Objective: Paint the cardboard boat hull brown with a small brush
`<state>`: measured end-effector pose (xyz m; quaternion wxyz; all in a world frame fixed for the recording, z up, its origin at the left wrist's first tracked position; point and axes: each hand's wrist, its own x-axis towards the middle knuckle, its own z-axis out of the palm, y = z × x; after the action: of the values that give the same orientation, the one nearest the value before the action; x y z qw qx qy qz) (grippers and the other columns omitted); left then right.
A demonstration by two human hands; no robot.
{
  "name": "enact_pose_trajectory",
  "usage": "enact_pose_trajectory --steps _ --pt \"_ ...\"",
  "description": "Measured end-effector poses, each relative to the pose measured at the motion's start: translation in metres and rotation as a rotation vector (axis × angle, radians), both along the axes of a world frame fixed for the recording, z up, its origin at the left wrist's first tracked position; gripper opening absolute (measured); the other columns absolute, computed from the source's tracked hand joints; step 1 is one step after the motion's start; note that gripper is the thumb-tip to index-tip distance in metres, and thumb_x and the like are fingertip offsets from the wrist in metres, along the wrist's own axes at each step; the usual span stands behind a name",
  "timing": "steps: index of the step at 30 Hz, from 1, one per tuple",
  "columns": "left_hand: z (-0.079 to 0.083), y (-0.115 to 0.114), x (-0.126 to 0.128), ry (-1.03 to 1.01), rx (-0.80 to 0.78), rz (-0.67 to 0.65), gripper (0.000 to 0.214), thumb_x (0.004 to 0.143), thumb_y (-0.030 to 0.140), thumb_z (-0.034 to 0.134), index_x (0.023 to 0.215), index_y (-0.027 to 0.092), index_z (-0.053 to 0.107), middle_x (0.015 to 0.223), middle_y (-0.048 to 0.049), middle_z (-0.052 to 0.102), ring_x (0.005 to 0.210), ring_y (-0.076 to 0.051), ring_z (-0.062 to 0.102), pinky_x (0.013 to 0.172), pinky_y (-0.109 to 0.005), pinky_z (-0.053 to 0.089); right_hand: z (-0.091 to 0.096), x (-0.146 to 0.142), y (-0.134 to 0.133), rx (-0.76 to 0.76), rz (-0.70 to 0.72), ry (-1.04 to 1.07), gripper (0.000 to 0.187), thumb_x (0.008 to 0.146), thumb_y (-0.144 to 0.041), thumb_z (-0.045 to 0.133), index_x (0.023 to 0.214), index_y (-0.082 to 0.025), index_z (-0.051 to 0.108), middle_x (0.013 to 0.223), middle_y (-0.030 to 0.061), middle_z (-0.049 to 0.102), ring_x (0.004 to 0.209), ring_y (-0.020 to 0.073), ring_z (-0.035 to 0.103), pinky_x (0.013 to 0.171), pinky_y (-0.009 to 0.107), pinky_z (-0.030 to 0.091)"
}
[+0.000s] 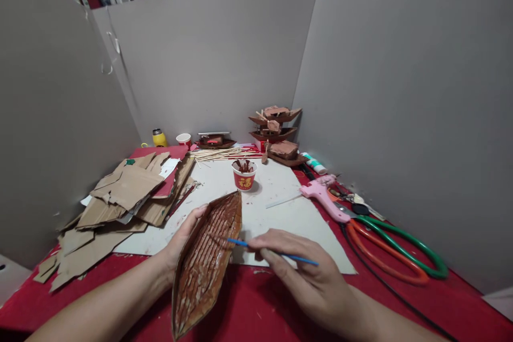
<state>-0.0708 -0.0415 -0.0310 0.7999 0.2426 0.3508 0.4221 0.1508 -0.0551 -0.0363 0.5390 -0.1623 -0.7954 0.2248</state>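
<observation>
My left hand [185,235] grips a small cardboard boat hull [208,262] by its left side, tilted so its ridged inside faces me. Wet brown paint coats much of that inside; most of my left fingers are hidden behind the hull. In my right hand [298,267] is a thin blue paintbrush [298,259], pinched between thumb and fingers. Its tip touches or hovers just over the hull's inside; I cannot tell which. Beyond the hull, a red and white paper cup [244,179] smeared with brown paint stands on a white sheet [280,181].
Torn cardboard pieces [126,187] are heaped at left. Several brown model boats [276,133] and thin wooden sticks [224,155] lie at the back. A pink glue gun [326,197], its cord, and scissors [393,248] with green and orange handles lie at right. Grey panels enclose the red table.
</observation>
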Motion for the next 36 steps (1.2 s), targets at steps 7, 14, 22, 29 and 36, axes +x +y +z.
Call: enact_pose_trajectory --steps 7,14,22,29,36 --pt "0.0 -0.001 0.0 0.027 -0.04 0.048 0.044 0.095 0.042 0.046 0.094 0.01 0.075 0.076 -0.0096 0.078 0.061 -0.019 0.071 0.064 -0.028 0.054 -0.004 0.002 0.002 -0.012 -0.047 -0.023 0.034 0.091 -0.004 0.055 0.116 -0.024 0.067 0.09 0.0039 0.076 0.079 0.0147 0.073 0.073 0.024 0.059" --pt "0.005 -0.003 0.004 0.019 -0.011 0.063 0.043 0.095 0.041 0.046 0.095 0.009 0.074 0.08 -0.0122 0.078 0.068 -0.022 0.072 0.069 -0.03 0.055 -0.002 -0.001 -0.001 -0.035 0.109 -0.025 0.031 0.095 -0.009 0.054 0.119 -0.023 0.066 0.09 0.0063 0.077 0.078 0.0164 0.073 0.071 0.028 0.06" --pt "0.006 -0.007 0.003 -0.014 0.045 0.091 0.027 0.09 0.037 0.057 0.092 0.015 0.073 0.071 -0.0037 0.077 0.057 -0.016 0.069 0.06 -0.023 0.052 -0.006 0.001 -0.001 -0.103 -0.072 0.011 0.027 0.094 -0.011 0.055 0.113 -0.022 0.071 0.087 0.0065 0.076 0.075 0.0168 0.072 0.061 0.024 0.059" --pt "0.003 -0.004 0.001 -0.016 0.04 0.048 0.037 0.089 0.042 0.057 0.097 0.01 0.074 0.077 -0.0106 0.078 0.065 -0.021 0.072 0.066 -0.028 0.055 -0.006 -0.002 -0.001 -0.153 -0.033 0.008 0.02 0.096 -0.019 0.058 0.106 -0.022 0.074 0.078 0.0046 0.076 0.064 0.0153 0.072 0.058 0.023 0.059" --pt "0.001 -0.003 0.002 -0.02 0.033 0.054 0.041 0.095 0.04 0.046 0.097 0.01 0.074 0.076 -0.0096 0.078 0.063 -0.019 0.072 0.064 -0.026 0.055 -0.01 0.001 0.0 -0.182 -0.113 0.06 0.02 0.094 -0.016 0.061 0.106 -0.023 0.075 0.082 0.003 0.078 0.069 0.0146 0.074 0.065 0.022 0.061"
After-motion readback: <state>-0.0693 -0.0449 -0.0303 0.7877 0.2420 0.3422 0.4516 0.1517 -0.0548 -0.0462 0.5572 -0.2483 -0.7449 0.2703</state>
